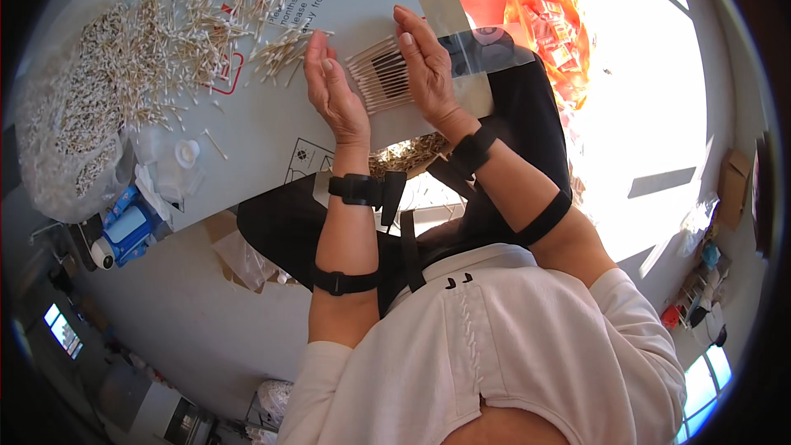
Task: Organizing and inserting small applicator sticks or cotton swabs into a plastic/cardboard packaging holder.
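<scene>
- Hands, paired: the left hand and the right hand are held over the grey surface, palms turned toward each other.
- Swab row: cotton swabs lie side by side on the surface, between the two palms, their white tips toward the hands; the middle of the row appears darker than its ends.
- Left fingers: extended and slightly curved, clasping nothing, at the left ends of the row; whether they touch the tips cannot be told.
- Right fingers: likewise extended and unclenched, along the right ends of the row; contact is partly hidden by the hand.
- Clear pouch: transparent plastic, just beyond the right hand, reaching past the edge of the surface.
- Loose swabs: scattered in many directions at the upper left, some just beside the left fingertips.
- Large plastic bag: clear, filled with swabs, at the far left of the surface.
- Blue-and-white object: near that bag, at the surface's lower left edge.
- Orange bag: on the brightly lit floor, beyond the right side of the surface.
- Straps: black, around both wrists and farther up both arms.
</scene>
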Available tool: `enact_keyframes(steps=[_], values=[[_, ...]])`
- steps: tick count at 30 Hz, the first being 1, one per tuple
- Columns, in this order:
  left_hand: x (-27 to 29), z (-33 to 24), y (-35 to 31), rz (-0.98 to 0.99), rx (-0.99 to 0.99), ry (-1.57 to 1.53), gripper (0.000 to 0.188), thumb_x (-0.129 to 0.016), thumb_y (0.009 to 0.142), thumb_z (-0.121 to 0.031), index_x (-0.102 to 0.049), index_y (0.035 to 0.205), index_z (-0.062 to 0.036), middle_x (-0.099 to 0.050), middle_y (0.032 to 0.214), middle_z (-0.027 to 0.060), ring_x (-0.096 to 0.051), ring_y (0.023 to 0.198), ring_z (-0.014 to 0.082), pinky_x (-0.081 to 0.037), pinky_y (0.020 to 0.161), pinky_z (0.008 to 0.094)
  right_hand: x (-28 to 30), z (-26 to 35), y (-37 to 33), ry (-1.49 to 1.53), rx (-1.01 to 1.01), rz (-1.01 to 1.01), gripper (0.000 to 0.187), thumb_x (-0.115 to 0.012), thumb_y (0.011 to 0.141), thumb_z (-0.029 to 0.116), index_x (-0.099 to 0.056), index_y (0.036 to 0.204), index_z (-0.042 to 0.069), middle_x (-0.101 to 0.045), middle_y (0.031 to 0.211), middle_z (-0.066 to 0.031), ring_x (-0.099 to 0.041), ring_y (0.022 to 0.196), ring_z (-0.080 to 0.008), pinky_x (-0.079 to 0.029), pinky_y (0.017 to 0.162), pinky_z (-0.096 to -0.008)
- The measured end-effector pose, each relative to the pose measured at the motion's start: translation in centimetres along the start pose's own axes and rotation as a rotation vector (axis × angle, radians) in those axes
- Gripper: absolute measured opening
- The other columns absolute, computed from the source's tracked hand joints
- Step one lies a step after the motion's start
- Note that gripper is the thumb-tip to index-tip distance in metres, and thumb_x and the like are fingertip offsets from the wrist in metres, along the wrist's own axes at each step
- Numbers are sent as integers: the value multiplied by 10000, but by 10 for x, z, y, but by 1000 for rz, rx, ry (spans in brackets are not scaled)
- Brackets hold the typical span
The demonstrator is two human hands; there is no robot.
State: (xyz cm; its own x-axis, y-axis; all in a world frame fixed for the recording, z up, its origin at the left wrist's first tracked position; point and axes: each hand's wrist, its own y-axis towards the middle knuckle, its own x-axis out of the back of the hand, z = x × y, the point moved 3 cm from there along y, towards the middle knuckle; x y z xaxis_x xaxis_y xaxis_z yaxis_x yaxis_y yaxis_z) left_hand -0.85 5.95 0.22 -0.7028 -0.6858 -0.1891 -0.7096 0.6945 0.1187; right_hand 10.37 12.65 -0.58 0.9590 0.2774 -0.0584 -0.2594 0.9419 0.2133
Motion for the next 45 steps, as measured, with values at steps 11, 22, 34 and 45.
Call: enact_keyframes(steps=[11,22,34,45], values=[[17,-20,-11,237,-91,378,737,-663,914,-330,-332,1473,15,-338,1530,190,-315,1426,304,-228,1179,454,34,7,4,121,-176,-49,376,-456,1049,193,-528,1339,-35,-563,1339,-119,-535,1242,-189,-408,1093,-310],[4,-15,-9,744,-389,1308,714,-551,959,-410,-276,1524,-71,-218,1598,153,-204,1480,331,-173,1185,516,36,12,-8,138,-204,-69,371,-489,1037,208,-555,1319,-24,-610,1255,-92,-546,1181,-159,-411,1040,-279],[-11,1,-4,68,12,90,655,-409,1045,-368,-202,1529,22,-227,1591,185,-217,1473,283,-151,1200,408,-9,11,1,-7,-59,39,398,-480,1036,253,-529,1312,-30,-487,1426,-180,-470,1313,-277,-350,1095,-332],[9,-2,4,131,64,-41,672,-428,1034,-394,-235,1510,39,-284,1563,189,-258,1456,288,-184,1195,419,-2,-7,10,221,-208,3,438,-463,1050,266,-520,1350,-48,-572,1329,-144,-525,1260,-197,-393,1100,-298]])
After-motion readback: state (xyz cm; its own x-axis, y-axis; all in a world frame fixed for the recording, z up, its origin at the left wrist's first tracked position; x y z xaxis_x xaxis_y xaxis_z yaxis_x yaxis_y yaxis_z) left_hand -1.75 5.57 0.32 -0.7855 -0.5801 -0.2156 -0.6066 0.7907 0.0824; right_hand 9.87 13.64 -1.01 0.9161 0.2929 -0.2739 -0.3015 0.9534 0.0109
